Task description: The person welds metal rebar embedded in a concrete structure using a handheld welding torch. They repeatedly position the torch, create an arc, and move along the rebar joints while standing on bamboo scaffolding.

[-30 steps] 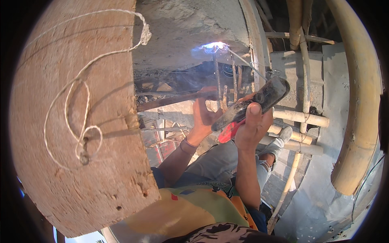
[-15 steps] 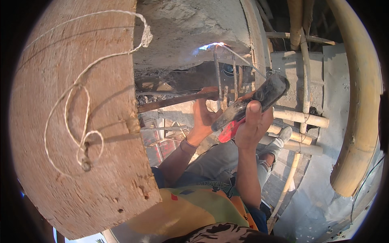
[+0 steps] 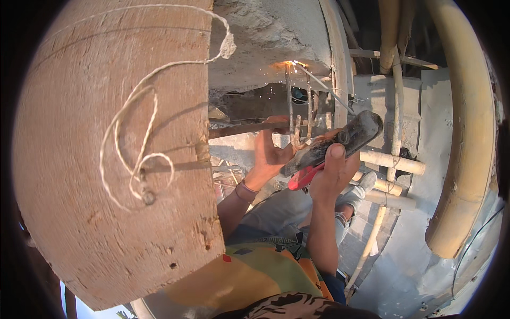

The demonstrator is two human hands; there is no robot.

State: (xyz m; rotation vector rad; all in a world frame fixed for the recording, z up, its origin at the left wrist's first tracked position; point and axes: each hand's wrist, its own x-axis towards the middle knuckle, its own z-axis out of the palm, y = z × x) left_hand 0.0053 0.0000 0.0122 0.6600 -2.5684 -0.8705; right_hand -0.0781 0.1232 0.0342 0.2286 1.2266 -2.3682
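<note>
My right hand (image 3: 332,173) is closed around a welding electrode holder (image 3: 342,139) with a scuffed black body and a red part below. From its far end a thin welding rod (image 3: 325,87) slants up left to a bright orange arc, with sparks around it. The arc burns at the top of a bent metal bar (image 3: 289,95), against the underside of the concrete. My left hand (image 3: 267,154) is closed at the lower end of the bent bar, fingers partly hidden. Its upper fingers lie by a flat brown bar (image 3: 239,131).
A wooden board (image 3: 122,228) with a looped cord (image 3: 139,154) fills the left side. Rough concrete (image 3: 271,32) hangs above the hands. Bamboo poles (image 3: 462,133) and lashed cross-pieces (image 3: 393,161) stand at the right, beside metal sheeting (image 3: 425,212). A shoe (image 3: 367,182) shows below.
The blue-white glare has turned to an orange arc with scattered sparks. The view has shifted, so the board reaches farther right. Both hands keep their grips.
</note>
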